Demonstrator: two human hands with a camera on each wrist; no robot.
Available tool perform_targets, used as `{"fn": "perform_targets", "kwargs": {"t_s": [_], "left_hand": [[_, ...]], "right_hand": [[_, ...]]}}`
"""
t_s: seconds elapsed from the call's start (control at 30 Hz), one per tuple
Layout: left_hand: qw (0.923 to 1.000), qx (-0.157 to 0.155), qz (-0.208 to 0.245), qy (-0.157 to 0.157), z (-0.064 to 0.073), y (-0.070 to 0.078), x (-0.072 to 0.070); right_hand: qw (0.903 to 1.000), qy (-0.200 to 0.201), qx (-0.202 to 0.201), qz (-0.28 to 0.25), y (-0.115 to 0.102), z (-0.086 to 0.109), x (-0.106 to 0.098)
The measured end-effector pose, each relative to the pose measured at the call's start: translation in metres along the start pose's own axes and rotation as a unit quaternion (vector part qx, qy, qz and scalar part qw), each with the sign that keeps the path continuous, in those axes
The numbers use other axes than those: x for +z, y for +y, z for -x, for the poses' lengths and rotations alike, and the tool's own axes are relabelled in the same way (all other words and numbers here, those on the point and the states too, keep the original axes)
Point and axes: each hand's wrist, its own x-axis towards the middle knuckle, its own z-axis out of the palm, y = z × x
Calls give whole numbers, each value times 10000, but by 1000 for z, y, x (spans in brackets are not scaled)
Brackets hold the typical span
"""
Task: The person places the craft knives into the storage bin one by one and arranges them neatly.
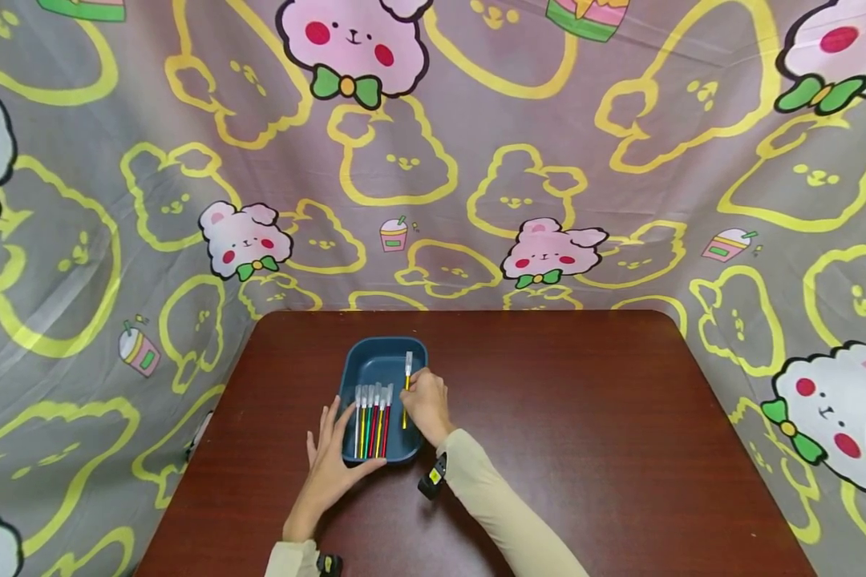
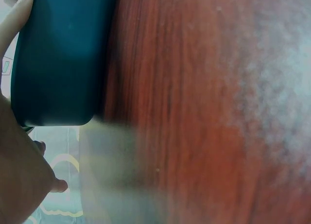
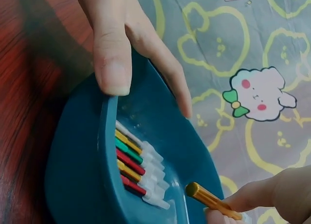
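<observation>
A blue tray point(image 1: 384, 365) holds a row of slim craft knives point(image 1: 372, 425) with clear caps; their handles are silver, gold, green and red. My right hand point(image 1: 429, 407) pinches a gold craft knife point(image 3: 208, 197) between thumb and fingers over the tray's right side, its clear cap point(image 1: 408, 362) pointing to the far end. At the tray's near left corner, my left hand point(image 1: 328, 466) rests with straight, spread fingers. Its thumb point(image 3: 114, 76) presses on the near rim, and a finger point(image 3: 175, 83) lies along the left side. The left wrist view shows mainly the tray's outer wall point(image 2: 58, 63).
The brown wooden table point(image 1: 563, 417) extends to the right of the tray. Patterned cloth point(image 1: 447, 192) hangs behind the table and along both sides. A black wrist camera point(image 1: 433, 476) sits on the right sleeve.
</observation>
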Motion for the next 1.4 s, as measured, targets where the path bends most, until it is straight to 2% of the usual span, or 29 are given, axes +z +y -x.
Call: {"fn": "perform_targets", "kwargs": {"t_s": [0.3,0.37,0.5,0.6,0.67,0.77,0.9,1.03,1.23,1.4], "left_hand": [[10000,-43,19,-23,1,-2,0],[10000,-52,7,-28,0,-2,1],[10000,-46,7,-21,1,-3,1],[10000,-12,38,12,1,-3,1],[10000,11,46,31,1,-3,1],[10000,33,67,30,0,-4,1],[10000,7,86,-9,0,-4,2],[9999,26,122,33,0,-4,1],[9998,99,197,35,-1,-3,2],[9997,116,182,65,0,-3,1]], "right_hand": [[9997,-129,37,199,-2,1,14],[9997,-133,-33,211,4,-1,20],[9983,-20,-184,547,34,-16,50],[9973,-81,-162,707,41,-20,61],[9978,-139,-206,618,35,-16,59],[9986,-283,-207,385,13,-5,45],[9982,-359,-131,469,-5,6,36],[9965,-377,-186,720,-8,12,40],[9964,-382,-107,753,-5,14,48],[9932,-334,-263,1081,0,16,57]]}}
